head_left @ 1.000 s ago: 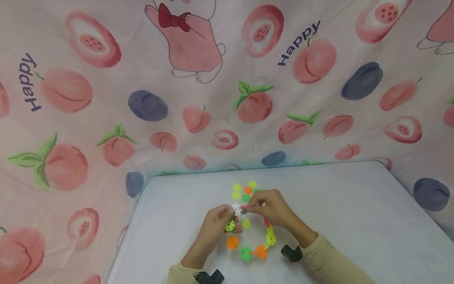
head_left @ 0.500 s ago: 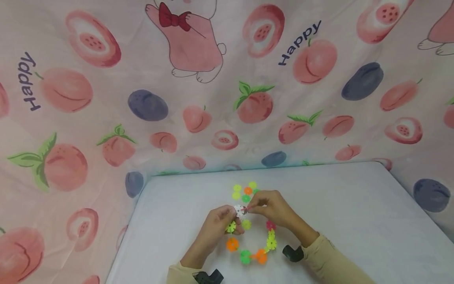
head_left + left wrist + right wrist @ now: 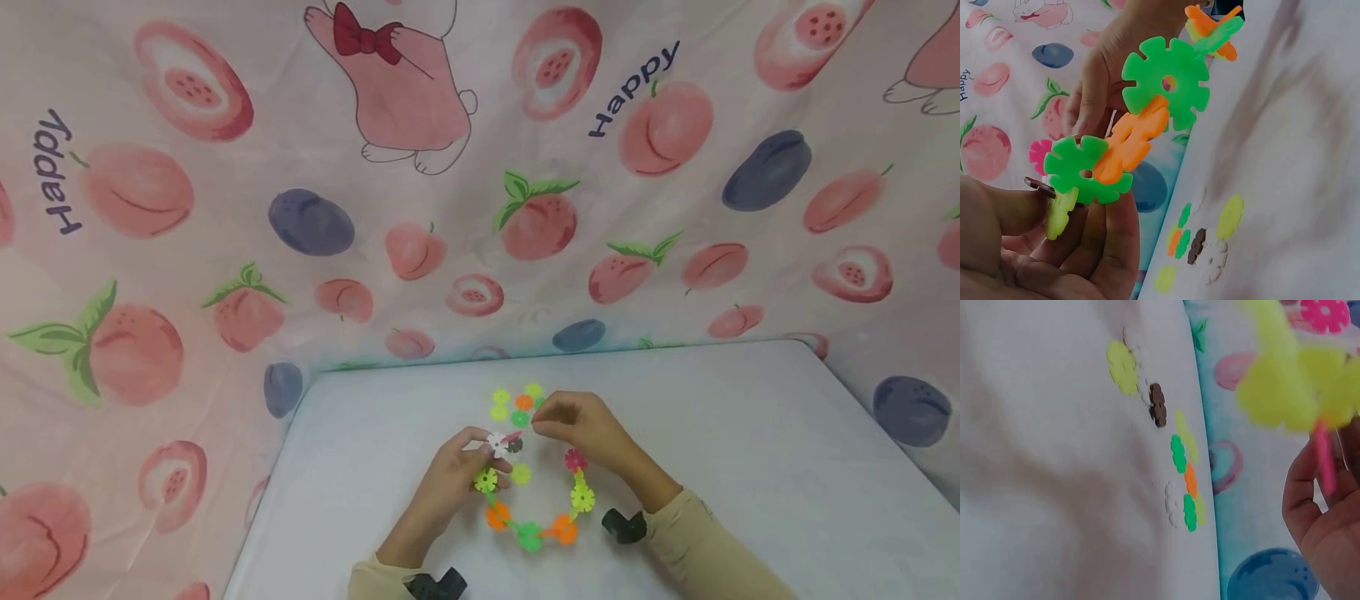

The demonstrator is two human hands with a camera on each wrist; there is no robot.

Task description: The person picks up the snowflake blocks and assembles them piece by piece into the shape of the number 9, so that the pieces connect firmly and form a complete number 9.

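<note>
In the head view my left hand (image 3: pixel 453 467) grips one end of a chain of slotted, flower-shaped plastic discs, by a white disc (image 3: pixel 497 444) and a yellow disc (image 3: pixel 486 479). A thin pink disc (image 3: pixel 513 436), seen edge-on, sticks out from the white one. The chain loops down through an orange disc (image 3: pixel 497 517) and a green disc (image 3: pixel 530 536), then up to another pink disc (image 3: pixel 576 458) below my right hand (image 3: pixel 581 425). My right fingers are bent just beside the edge-on disc, apart from it, with nothing visible between them.
Loose discs lie on the white table (image 3: pixel 712 433): an orange one (image 3: pixel 524 402) among yellow and green ones at the back, and a yellow one (image 3: pixel 521 473) inside the loop. A brown disc (image 3: pixel 1158 405) shows in the right wrist view. A fruit-print cloth (image 3: pixel 450 208) stands behind.
My right hand has let go of the thin pink disc and drawn back slightly up and right. The pink disc stays at the white one. The chain's right side has swung slightly rightward.
</note>
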